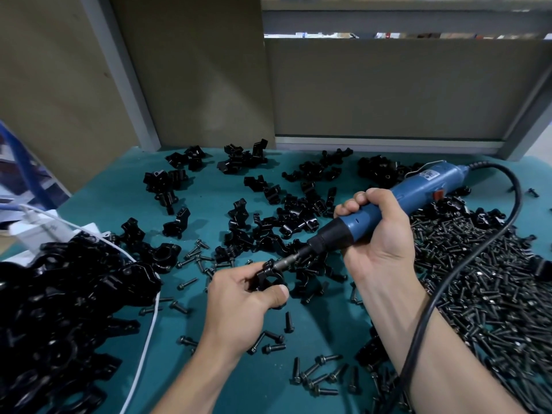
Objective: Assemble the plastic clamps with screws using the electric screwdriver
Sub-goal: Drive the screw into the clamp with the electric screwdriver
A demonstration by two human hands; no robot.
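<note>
One camera sits on the person's head and looks forward and down, close above the green table (101, 201)

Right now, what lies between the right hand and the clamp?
Head view: the electric screwdriver, its black collar and metal bit, spans it, tip meeting the clamp in the left hand.

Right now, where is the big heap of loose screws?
In the head view the screw heap lies on the right side of the table, beside the right hand gripping the electric screwdriver, under its black cable.
</note>
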